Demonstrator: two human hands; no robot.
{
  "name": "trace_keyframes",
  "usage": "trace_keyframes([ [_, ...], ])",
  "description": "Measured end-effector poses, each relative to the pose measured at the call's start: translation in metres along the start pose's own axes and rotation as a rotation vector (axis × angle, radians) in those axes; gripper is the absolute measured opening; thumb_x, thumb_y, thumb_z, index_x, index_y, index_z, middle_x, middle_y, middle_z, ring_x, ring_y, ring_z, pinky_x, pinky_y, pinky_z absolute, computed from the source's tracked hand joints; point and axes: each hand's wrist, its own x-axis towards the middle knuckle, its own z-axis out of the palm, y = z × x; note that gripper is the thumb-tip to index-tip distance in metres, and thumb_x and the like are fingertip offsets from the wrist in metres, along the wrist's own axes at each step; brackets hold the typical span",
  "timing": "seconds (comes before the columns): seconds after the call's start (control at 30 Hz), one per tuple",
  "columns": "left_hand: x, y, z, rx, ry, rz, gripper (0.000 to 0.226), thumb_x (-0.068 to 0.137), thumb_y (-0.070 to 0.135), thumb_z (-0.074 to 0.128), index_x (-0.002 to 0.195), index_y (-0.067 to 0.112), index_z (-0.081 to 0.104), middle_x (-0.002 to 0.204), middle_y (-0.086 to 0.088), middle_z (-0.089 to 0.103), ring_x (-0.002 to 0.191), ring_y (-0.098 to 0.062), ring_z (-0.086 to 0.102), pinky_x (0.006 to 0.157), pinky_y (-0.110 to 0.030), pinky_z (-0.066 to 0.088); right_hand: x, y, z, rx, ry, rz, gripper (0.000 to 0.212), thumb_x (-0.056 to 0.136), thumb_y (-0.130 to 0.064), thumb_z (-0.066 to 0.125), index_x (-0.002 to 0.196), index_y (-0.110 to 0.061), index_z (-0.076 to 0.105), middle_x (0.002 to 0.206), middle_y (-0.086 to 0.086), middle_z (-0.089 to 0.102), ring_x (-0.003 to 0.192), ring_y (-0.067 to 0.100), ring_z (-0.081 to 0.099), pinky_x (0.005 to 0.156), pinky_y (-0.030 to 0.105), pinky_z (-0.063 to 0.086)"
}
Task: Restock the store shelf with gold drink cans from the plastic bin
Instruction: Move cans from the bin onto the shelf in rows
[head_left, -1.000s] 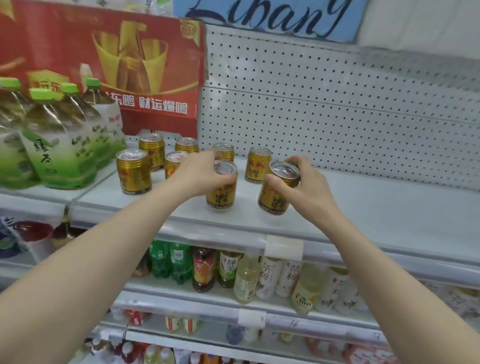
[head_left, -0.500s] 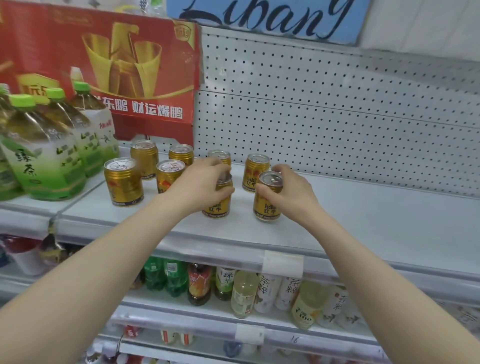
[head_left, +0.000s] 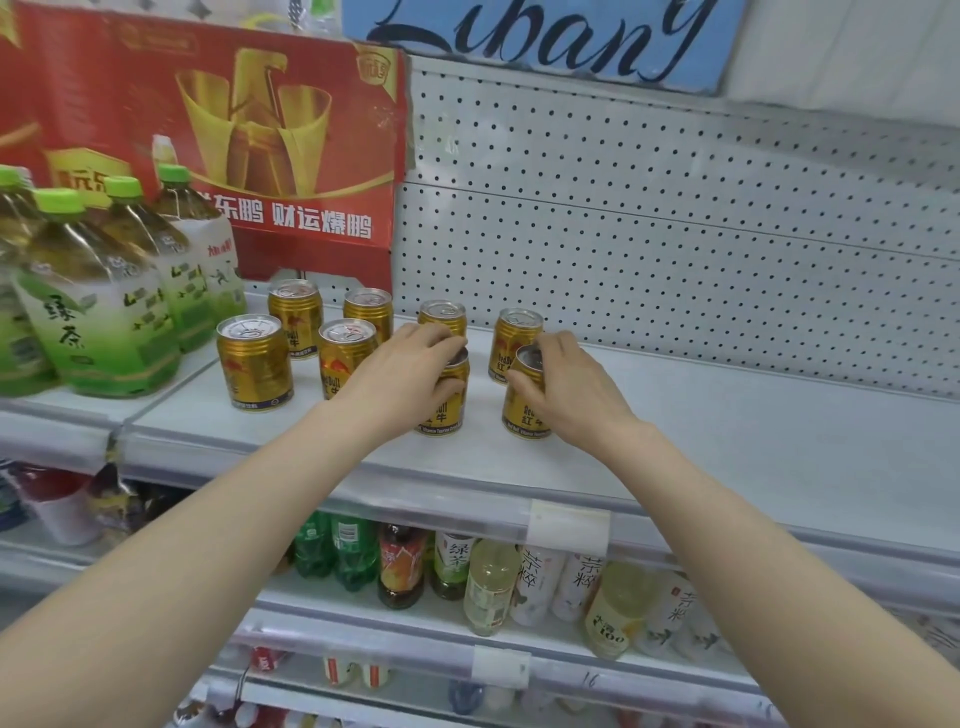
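Several gold drink cans stand in two rows on the white shelf (head_left: 727, 441). My left hand (head_left: 410, 374) wraps the top of a front-row gold can (head_left: 448, 410) that stands on the shelf. My right hand (head_left: 566, 384) grips another front-row gold can (head_left: 524, 410), also upright on the shelf. Behind them stand two back-row cans (head_left: 444, 314) (head_left: 514, 332). To the left are a front can (head_left: 253, 361), a second front can (head_left: 343, 353) and two more behind (head_left: 295, 314). The plastic bin is out of view.
Large green tea bottles (head_left: 93, 312) crowd the shelf's left end under a red carton (head_left: 208, 130). A perforated back panel (head_left: 675, 249) closes the shelf. The shelf right of my right hand is bare. Lower shelves hold assorted bottles (head_left: 488, 582).
Both hands lowered their cans onto the shelf; the right can went from tilted to upright. Both hands still hold the cans.
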Motion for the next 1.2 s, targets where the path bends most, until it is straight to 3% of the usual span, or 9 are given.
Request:
trace_keyframes([
  [0.23, -0.012, 0.005, -0.007, 0.036, 0.036, 0.053, 0.055, 0.091, 0.032, 0.059, 0.140, 0.013, 0.043, 0.142, -0.007, 0.045, 0.128, -0.027, 0.040, 0.103, -0.041, 0.040, -0.011, 0.001, -0.017, -0.167, 0.025, -0.080, 0.059, 0.095, -0.055, 0.040, 0.137, -0.013, 0.042, 0.130, 0.007, 0.048, 0.115, 0.028, 0.047, 0.091, 0.040, 0.045],
  [0.4, -0.042, 0.022, -0.016, 0.029, 0.067, 0.136, 0.054, 0.092, 0.035, 0.056, 0.139, 0.012, 0.043, 0.141, -0.007, 0.045, 0.130, -0.024, 0.038, 0.103, -0.040, 0.041, -0.054, 0.000, -0.033, -0.274, 0.067, -0.165, 0.059, 0.095, -0.051, 0.042, 0.139, -0.011, 0.042, 0.130, 0.010, 0.051, 0.114, 0.030, 0.049, 0.094, 0.041, 0.043],
  [0.53, -0.079, 0.045, -0.020, 0.015, 0.079, 0.214, 0.056, 0.092, 0.036, 0.057, 0.140, 0.012, 0.044, 0.138, -0.008, 0.049, 0.128, -0.026, 0.041, 0.101, -0.043, 0.043, -0.110, -0.002, -0.041, -0.341, 0.055, -0.183, 0.066, 0.094, -0.055, 0.031, 0.138, -0.008, 0.043, 0.129, 0.013, 0.052, 0.112, 0.033, 0.052, 0.093, 0.044, 0.045],
  [0.7, -0.130, 0.086, -0.009, -0.042, 0.038, 0.322, 0.050, 0.090, 0.034, 0.059, 0.133, 0.010, 0.052, 0.129, -0.009, 0.056, 0.119, -0.028, 0.049, 0.098, -0.041, 0.045, -0.205, 0.001, -0.043, -0.358, 0.046, -0.150, 0.063, 0.093, -0.049, 0.036, 0.132, -0.003, 0.050, 0.123, 0.017, 0.056, 0.105, 0.036, 0.056, 0.086, 0.044, 0.048],
  [0.97, -0.209, 0.178, 0.056, -0.133, -0.065, 0.502, 0.045, 0.086, 0.034, 0.065, 0.122, 0.007, 0.061, 0.117, -0.011, 0.063, 0.106, -0.030, 0.057, 0.091, -0.039, 0.046, -0.367, 0.034, -0.011, -0.333, -0.066, -0.038, 0.059, 0.095, -0.044, 0.038, 0.133, 0.000, 0.051, 0.124, 0.018, 0.057, 0.108, 0.035, 0.056, 0.091, 0.042, 0.046],
  [1.2, -0.247, 0.267, 0.147, -0.299, -0.251, 0.498, 0.044, 0.082, 0.030, 0.070, 0.120, 0.010, 0.062, 0.116, -0.007, 0.063, 0.104, -0.030, 0.058, 0.085, -0.039, 0.051, -0.488, 0.099, 0.047, -0.198, -0.237, 0.128, 0.056, 0.091, -0.042, 0.046, 0.130, -0.002, 0.051, 0.118, 0.017, 0.058, 0.100, 0.036, 0.059, 0.082, 0.044, 0.051],
])
